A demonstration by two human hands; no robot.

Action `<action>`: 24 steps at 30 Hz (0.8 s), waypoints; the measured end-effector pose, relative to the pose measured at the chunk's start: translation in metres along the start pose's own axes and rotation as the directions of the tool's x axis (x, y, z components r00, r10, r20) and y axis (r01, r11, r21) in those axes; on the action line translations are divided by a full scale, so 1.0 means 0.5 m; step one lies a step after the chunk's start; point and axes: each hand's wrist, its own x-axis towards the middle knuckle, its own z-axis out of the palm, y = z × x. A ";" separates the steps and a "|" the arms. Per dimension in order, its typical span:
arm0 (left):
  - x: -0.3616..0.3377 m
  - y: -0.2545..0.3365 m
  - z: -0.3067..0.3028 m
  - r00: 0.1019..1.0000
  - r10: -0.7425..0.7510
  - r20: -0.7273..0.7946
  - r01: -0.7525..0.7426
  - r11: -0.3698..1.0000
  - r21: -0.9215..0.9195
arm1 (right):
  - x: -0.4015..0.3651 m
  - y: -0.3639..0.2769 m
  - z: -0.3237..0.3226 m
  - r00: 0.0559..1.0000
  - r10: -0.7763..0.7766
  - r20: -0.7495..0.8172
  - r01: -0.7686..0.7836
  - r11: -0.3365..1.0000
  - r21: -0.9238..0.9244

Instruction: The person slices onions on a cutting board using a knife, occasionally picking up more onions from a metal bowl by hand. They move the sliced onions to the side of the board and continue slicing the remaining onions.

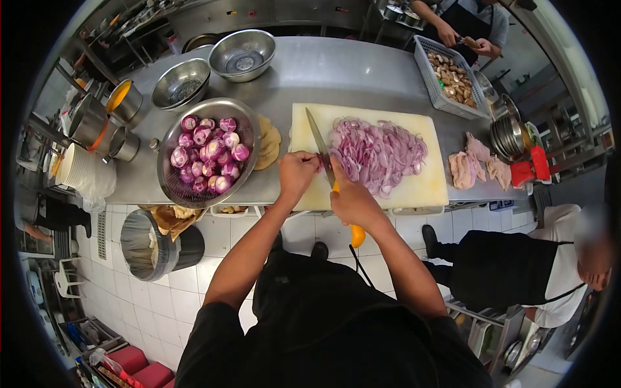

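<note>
One long steel-bladed knife with a yellow handle (316, 132) sits in your right hand (354, 204), your grip wrapped round the handle and your index finger laid forward along the blade, probably to steady and steer it. Your left hand (299, 173) pinches what looks like a small purple onion piece (321, 165) at the blade's left side, probably to hold it firm against the edge; your fingers hide most of it.

The knife lies over the left part of a white rectangular cutting board (414, 186), which is set at the near edge of the grey metal worktop (349, 71), within easy reach of both your arms. Its tip points away from you towards the board's far left corner. Its long axis slants from there back towards you and slightly right, with the handle's butt showing past the worktop's near edge.

A loose heap of sliced purple onion (381, 155) spreads over the board to the right of the blade, so both your hands have the left strip to work on. Near the worktop's near edge, left of the board, a round perforated steel bowl (248, 126) holds whole peeled purple onions (214, 149), handy for your left hand.
</note>
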 end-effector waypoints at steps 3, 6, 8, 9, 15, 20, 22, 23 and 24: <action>-0.002 -0.007 0.002 1.000 0.000 -0.004 0.000 0.997 -0.072 | 0.028 0.029 0.035 0.980 -0.141 -0.140 0.135 0.990 -0.048; -0.002 -0.017 0.009 0.999 -0.001 -0.039 -0.004 0.993 -0.118 | 0.088 0.086 0.098 0.864 -0.372 -0.338 0.309 0.924 -0.226; 0.000 -0.023 0.009 0.998 -0.006 -0.056 -0.001 0.992 -0.124 | 0.102 0.074 0.078 0.930 -0.267 -0.253 0.223 0.956 -0.189; 0.001 -0.028 0.012 0.999 -0.012 -0.048 0.006 0.993 -0.121 | 0.087 0.050 0.055 0.969 -0.177 -0.174 0.163 0.982 -0.091; 0.005 -0.024 0.009 1.000 0.014 -0.016 -0.015 0.998 -0.059 | -0.007 -0.038 -0.055 0.996 0.040 0.084 -0.045 0.997 0.058; -0.003 -0.004 0.000 1.000 0.009 0.005 -0.009 1.000 -0.012 | -0.022 -0.045 -0.036 0.995 0.060 0.077 -0.065 0.996 0.056; -0.004 -0.002 0.000 1.000 -0.003 -0.005 0.003 1.000 0.005 | -0.019 -0.039 -0.024 0.997 0.053 0.061 -0.057 0.997 0.056; -0.002 -0.002 0.001 1.000 -0.006 -0.004 0.006 1.000 -0.006 | -0.015 -0.035 -0.020 0.998 0.043 0.055 -0.046 0.997 0.059; -0.001 -0.004 0.001 1.000 -0.009 -0.002 0.009 1.000 -0.018 | -0.008 -0.030 -0.014 0.998 0.033 0.049 -0.036 0.997 0.063</action>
